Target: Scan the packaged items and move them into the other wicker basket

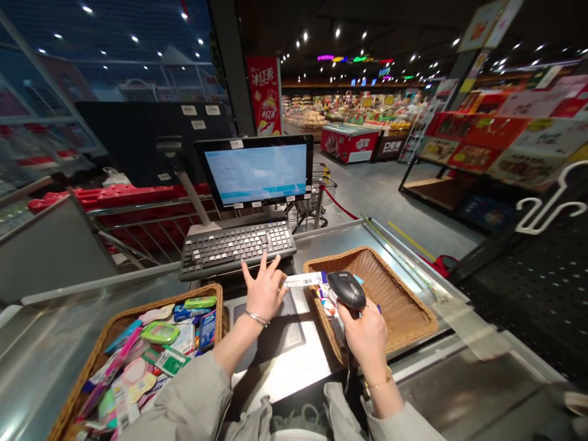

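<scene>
My left hand (264, 288) pinches a small white packaged item (303, 280) between thumb and forefinger, with the other fingers spread toward the keyboard (236, 246). My right hand (365, 334) grips a black handheld barcode scanner (346, 289), its head pointing at the white item. Both are over the steel checkout counter, between two wicker baskets. The left basket (103, 343) is full of several small colourful packets. The right basket (395, 294) holds a few items at its near left corner.
A lit POS monitor (257, 170) stands behind the keyboard. A flat scanner plate (275, 331) is set into the counter. Red shopping carts (133, 214) are lined up at the left. A black pegboard rack (537, 269) and snack shelves stand at the right.
</scene>
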Tool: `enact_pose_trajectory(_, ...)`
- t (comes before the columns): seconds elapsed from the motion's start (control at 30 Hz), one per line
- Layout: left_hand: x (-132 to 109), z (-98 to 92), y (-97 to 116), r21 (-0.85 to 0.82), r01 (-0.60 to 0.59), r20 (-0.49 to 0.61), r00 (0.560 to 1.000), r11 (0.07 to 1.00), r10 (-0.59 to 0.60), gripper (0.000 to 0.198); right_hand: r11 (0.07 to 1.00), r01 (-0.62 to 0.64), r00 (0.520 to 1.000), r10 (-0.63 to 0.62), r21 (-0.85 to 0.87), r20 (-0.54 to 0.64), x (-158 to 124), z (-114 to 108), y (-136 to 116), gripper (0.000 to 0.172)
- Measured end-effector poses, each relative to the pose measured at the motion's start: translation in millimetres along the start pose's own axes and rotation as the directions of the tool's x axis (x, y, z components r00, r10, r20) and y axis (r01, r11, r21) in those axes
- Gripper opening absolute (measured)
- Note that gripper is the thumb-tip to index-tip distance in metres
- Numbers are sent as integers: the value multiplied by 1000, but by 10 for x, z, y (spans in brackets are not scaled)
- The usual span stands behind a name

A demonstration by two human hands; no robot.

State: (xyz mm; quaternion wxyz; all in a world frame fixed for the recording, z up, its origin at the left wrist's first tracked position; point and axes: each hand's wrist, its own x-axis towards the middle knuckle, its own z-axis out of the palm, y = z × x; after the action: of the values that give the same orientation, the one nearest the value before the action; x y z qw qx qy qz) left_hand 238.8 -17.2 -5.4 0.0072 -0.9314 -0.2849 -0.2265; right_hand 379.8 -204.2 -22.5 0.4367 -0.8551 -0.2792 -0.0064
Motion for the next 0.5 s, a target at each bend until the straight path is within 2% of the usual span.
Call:
enact_pose_trajectory(0.3,289,196,291,-28,-142,1,990,989,142,12,965,-250,966,243,-83,-87,39,-249,245,53)
enact_pose_trajectory(0.4,436,274,462,-56,-200,-2,980,978,200,16,927,-360,930,347,-105,-123,71,-334,328,56)
enact_pose_trajectory(0.5,544,344,625,-108,-265,24,963,958,269,37,873,-467,882,448,-143,-146,93,-404,385,62)
